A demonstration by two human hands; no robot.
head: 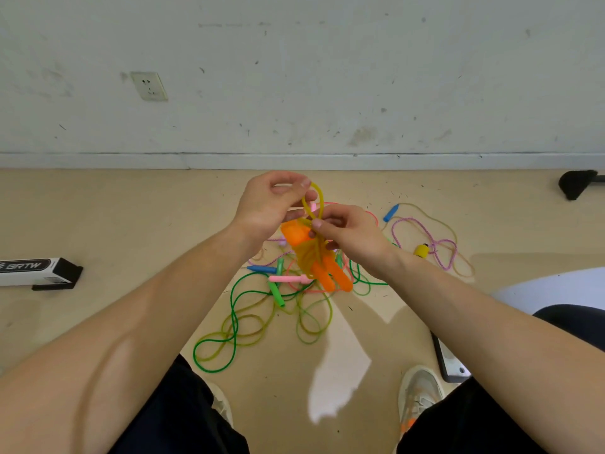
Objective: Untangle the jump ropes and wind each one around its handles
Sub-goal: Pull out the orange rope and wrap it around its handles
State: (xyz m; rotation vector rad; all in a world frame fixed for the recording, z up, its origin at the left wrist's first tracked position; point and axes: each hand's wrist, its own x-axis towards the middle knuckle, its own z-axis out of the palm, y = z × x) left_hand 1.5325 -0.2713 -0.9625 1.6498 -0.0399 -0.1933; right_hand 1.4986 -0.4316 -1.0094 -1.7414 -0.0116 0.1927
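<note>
Left hand (271, 204) pinching the free loop of translucent yellow rubber rope (319, 199), right hand (352, 234) gripping its orange plastic handles (330, 278), just above the floor tangle of coloured ropes (233, 322). If the pinch slips, the wraps probably spring loose.

Jump ropes heaped on the tan floor (131, 224), before the wall

The orange-handled yellow plastic jump rope (314, 257) is held between left hand (268, 204) and right hand (353, 234), above the tangled pile of plastic ropes (276, 291). The long black-and-white cardboard box (36, 271) lies far left, the stubby yellow plastic handle (421, 250) right.

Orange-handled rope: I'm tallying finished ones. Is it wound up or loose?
Mostly wound: the yellow cord wraps the orange handles, but one loop stands free above, pinched by the left hand and right hand.
</note>
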